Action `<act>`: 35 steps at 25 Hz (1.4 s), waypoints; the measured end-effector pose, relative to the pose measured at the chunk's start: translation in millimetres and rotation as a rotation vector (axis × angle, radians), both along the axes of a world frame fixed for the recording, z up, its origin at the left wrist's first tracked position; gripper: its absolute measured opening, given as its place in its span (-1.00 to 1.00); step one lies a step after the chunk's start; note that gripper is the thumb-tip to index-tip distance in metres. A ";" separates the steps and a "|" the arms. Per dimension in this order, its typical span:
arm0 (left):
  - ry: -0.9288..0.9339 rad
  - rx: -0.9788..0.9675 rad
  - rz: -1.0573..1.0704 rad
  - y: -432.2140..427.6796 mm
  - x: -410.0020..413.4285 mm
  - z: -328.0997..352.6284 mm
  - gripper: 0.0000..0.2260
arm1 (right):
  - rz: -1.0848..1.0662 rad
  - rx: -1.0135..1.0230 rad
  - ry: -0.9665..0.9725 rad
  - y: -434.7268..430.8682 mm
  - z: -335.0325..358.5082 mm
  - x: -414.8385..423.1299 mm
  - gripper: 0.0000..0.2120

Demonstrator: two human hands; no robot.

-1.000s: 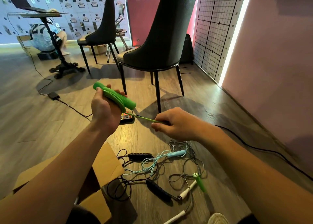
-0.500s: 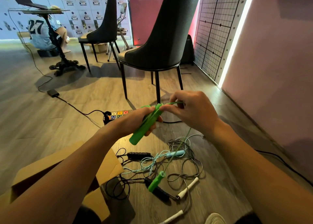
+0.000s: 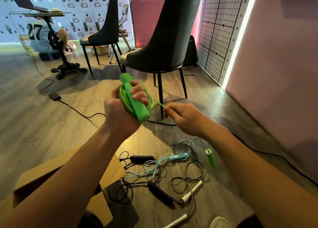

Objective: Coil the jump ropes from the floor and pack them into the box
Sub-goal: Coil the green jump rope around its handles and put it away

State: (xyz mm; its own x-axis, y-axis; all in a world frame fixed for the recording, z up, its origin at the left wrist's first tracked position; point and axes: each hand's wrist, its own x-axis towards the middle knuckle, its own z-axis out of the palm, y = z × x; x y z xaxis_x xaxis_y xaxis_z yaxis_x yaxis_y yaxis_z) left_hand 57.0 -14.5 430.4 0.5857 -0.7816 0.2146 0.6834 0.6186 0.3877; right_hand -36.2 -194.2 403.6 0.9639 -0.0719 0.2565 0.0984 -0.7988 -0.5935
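Gripping a bright green plastic jump-rope handle point(image 3: 137, 105) together with loops of its thin green cord point(image 3: 150, 99), the left hand point(image 3: 118, 112) is curled tight around the bundle, raised above the floor. The right hand point(image 3: 182, 117) sits just beside it, pinching the free run of cord between thumb and fingertips. The rope's second green handle point(image 3: 210, 158) is down near the floor below the right forearm; whether it lies or hangs I cannot tell. To wind well, each new loop likely wants to match those already held. Light tension should stop twisting, and the trailing handle needs steering clear of the tangle beneath. That tangle of other jump ropes point(image 3: 154, 172), with black, pale-blue and white handles, lies on grey-brown wood-plank flooring point(image 3: 43, 124) beside an open brown cardboard box point(image 3: 113, 169) at lower left. Beyond stand two dark high-backed chairs point(image 3: 165, 38), a pink wall point(image 3: 275, 72) and a gridded panel point(image 3: 218, 29).
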 end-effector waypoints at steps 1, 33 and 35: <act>0.057 -0.010 0.146 1.5 5.7 0.9 -0.77 | 0.009 -0.026 0.076 -2.7 -1.9 -1.5 -0.71; -0.331 0.274 -0.274 -2.7 -6.3 -6.5 -0.53 | -0.022 0.205 0.006 1.9 4.3 -2.5 -0.47; -0.221 0.177 -0.160 -2.2 -4.5 -7.3 -0.57 | 0.012 0.194 0.122 14.1 0.9 0.4 -0.53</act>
